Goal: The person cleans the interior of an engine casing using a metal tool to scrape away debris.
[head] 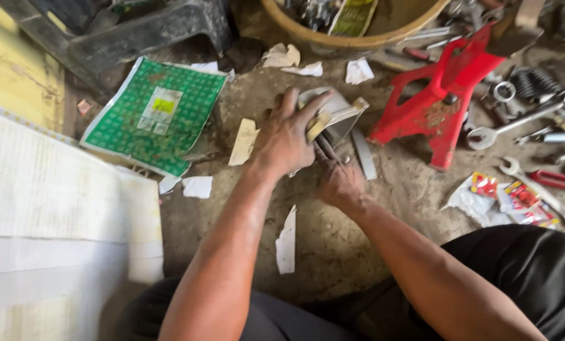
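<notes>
Counting from my seat, I see two hands on one grey metal part (333, 117) that sits on the dirt floor (333, 252), near the middle of the view. My left hand (287, 136) lies over the top of the part, fingers curled round its upper edge and thumb side pressed against it. My right hand (340, 184) is lower, closed round a dark stem or bundle that runs out from under the part; I cannot tell exactly what that stem is.

Around it I count one red jack stand (443, 104) just right of the part, one round tan basin (358, 35) at the far edge of the floor, one green printed sheet (153, 113) to the left, and one black plastic stool (137, 31) beyond it. At least three spanners (519, 123) lie at the right side, among other small metal pieces too jumbled to count. One crumpled red-and-white packet (516, 199) lies near my right knee. Roughly eight torn scraps of white paper (287, 243) are scattered about, one long strip between my forearms. A flat grey metal strip (363, 153) lies touching the floor just right of the part, between it and the jack stand.

The part looks curved and shell-like, dull grey, with a pale tan block fixed along its near rim; my left hand hides much of its left half.
</notes>
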